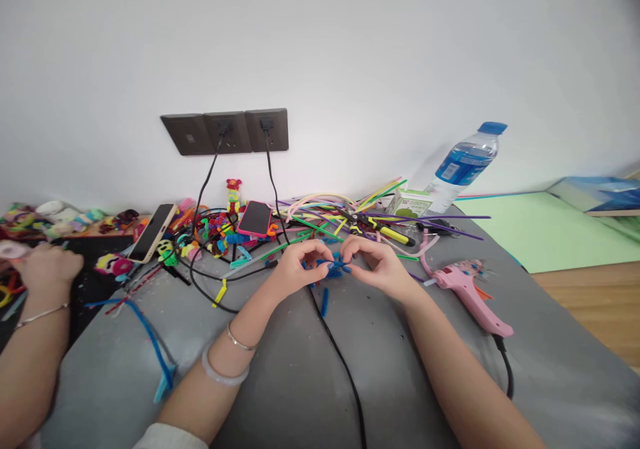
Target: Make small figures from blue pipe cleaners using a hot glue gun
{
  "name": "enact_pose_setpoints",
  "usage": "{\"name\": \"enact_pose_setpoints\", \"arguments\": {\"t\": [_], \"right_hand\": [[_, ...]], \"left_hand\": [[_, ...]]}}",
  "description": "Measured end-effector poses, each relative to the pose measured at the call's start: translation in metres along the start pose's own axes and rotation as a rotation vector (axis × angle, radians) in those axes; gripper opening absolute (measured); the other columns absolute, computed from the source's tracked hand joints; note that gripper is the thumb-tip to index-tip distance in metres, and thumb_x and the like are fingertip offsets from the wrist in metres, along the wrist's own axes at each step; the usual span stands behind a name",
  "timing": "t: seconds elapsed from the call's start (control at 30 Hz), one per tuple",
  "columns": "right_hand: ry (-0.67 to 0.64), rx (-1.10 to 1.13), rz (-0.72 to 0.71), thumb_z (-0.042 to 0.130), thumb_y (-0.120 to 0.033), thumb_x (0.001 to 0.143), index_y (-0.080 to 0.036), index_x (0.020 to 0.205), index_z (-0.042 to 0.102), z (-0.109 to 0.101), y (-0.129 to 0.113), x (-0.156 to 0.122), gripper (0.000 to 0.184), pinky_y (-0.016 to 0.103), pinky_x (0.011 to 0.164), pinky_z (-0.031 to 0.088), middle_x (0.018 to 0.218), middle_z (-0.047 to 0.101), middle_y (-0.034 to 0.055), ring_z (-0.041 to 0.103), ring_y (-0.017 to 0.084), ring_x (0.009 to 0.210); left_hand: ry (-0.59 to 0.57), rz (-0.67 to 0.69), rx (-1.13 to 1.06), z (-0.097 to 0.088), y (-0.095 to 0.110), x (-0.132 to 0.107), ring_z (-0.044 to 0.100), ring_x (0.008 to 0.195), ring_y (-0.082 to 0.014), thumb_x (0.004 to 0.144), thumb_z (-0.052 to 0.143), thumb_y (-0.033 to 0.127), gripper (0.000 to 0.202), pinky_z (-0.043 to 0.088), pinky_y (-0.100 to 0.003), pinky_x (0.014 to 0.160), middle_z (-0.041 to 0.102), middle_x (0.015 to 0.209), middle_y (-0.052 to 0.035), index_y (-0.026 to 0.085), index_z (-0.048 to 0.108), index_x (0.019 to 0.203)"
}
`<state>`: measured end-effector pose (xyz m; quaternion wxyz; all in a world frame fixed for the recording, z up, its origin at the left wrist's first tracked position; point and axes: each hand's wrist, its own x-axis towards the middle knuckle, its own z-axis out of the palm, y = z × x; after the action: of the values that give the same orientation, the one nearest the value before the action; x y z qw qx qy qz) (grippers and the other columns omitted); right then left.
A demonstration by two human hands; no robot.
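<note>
My left hand (299, 264) and my right hand (376, 260) meet at the middle of a grey table (380, 369). Both pinch a small blue pipe-cleaner piece (334, 266) between their fingertips, fingers curled round it. A short blue piece (325, 301) lies loose just below the hands. A black cable (336, 350) runs under them towards me. Two bracelets sit on my left wrist.
A pink glue gun (467, 289) lies to the right. Behind are a heap of coloured pipe cleaners (345, 217), two phones (255, 219), a water bottle (463, 165) and wall sockets (225, 132). Another person's hand (47, 269) rests at the far left.
</note>
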<state>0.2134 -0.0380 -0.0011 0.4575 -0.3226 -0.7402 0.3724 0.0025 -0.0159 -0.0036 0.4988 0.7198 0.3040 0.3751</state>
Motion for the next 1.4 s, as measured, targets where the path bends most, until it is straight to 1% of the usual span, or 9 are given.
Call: {"name": "enact_pose_setpoints", "arguments": {"t": [0.3, 0.5, 0.77, 0.93, 1.1, 1.3, 1.4], "right_hand": [[-0.016, 0.057, -0.001, 0.065, -0.039, 0.09, -0.022, 0.084, 0.063, 0.0001, 0.0037, -0.0013, 0.018, 0.035, 0.075, 0.048, 0.085, 0.064, 0.0055, 0.058, 0.02, 0.081], [-0.028, 0.078, 0.005, 0.066, -0.04, 0.09, -0.022, 0.084, 0.063, 0.0002, 0.0037, -0.0011, 0.019, 0.036, 0.076, 0.048, 0.084, 0.063, 0.005, 0.059, 0.02, 0.081], [-0.005, 0.095, 0.005, 0.068, -0.043, 0.089, -0.022, 0.085, 0.063, -0.0002, 0.0051, -0.0011, 0.022, 0.035, 0.076, 0.047, 0.084, 0.063, 0.0056, 0.058, 0.021, 0.081], [0.005, 0.122, -0.004, 0.07, -0.037, 0.088, -0.022, 0.085, 0.064, -0.0009, 0.0068, -0.0013, 0.016, 0.034, 0.076, 0.046, 0.085, 0.062, 0.0051, 0.057, 0.02, 0.081], [0.07, 0.11, -0.015, 0.073, -0.033, 0.086, -0.022, 0.079, 0.065, -0.0021, 0.0075, -0.0001, 0.015, 0.034, 0.073, 0.045, 0.081, 0.061, 0.0041, 0.056, 0.02, 0.078], [0.124, 0.077, -0.03, 0.072, -0.037, 0.087, -0.022, 0.078, 0.066, -0.0026, 0.0085, 0.0013, 0.018, 0.034, 0.072, 0.046, 0.078, 0.062, 0.004, 0.055, 0.019, 0.075], [0.135, 0.052, -0.026, 0.071, -0.04, 0.087, -0.021, 0.078, 0.066, -0.0022, 0.0089, 0.0016, 0.022, 0.035, 0.071, 0.046, 0.078, 0.062, 0.0048, 0.056, 0.02, 0.075]], "left_hand": [[-0.012, 0.012, -0.011, 0.0003, 0.0007, -0.0003, 0.053, 0.066, -0.0135, 0.074, 0.063, 0.025, 0.012, 0.041, -0.024, 0.061, 0.061, 0.076, -0.0031, 0.016, 0.065, 0.082], [-0.019, 0.013, -0.008, 0.0006, 0.0032, -0.0002, 0.051, 0.065, -0.0128, 0.074, 0.064, 0.026, 0.012, 0.04, -0.024, 0.06, 0.061, 0.076, -0.003, 0.016, 0.065, 0.081], [-0.007, 0.043, 0.002, 0.0008, 0.0049, -0.0001, 0.05, 0.065, -0.0125, 0.073, 0.062, 0.022, 0.009, 0.039, -0.024, 0.06, 0.06, 0.075, -0.0023, 0.016, 0.064, 0.079], [0.006, 0.133, 0.03, 0.0006, 0.0041, 0.0003, 0.049, 0.062, -0.0109, 0.073, 0.062, 0.018, 0.007, 0.039, -0.023, 0.056, 0.06, 0.074, -0.0012, 0.016, 0.065, 0.08], [0.066, 0.262, 0.158, 0.001, 0.003, 0.0001, 0.051, 0.061, -0.0103, 0.075, 0.064, 0.014, 0.007, 0.041, -0.021, 0.056, 0.06, 0.073, -0.0004, 0.018, 0.066, 0.081], [0.149, 0.43, 0.251, 0.0032, 0.0005, 0.0005, 0.056, 0.064, -0.0101, 0.082, 0.067, 0.017, 0.003, 0.043, -0.02, 0.054, 0.063, 0.076, -0.0017, 0.018, 0.068, 0.085], [0.171, 0.471, 0.286, 0.0036, 0.0, 0.0008, 0.057, 0.064, -0.01, 0.083, 0.068, 0.016, 0.003, 0.045, -0.02, 0.054, 0.064, 0.077, -0.0021, 0.018, 0.067, 0.085]]}}
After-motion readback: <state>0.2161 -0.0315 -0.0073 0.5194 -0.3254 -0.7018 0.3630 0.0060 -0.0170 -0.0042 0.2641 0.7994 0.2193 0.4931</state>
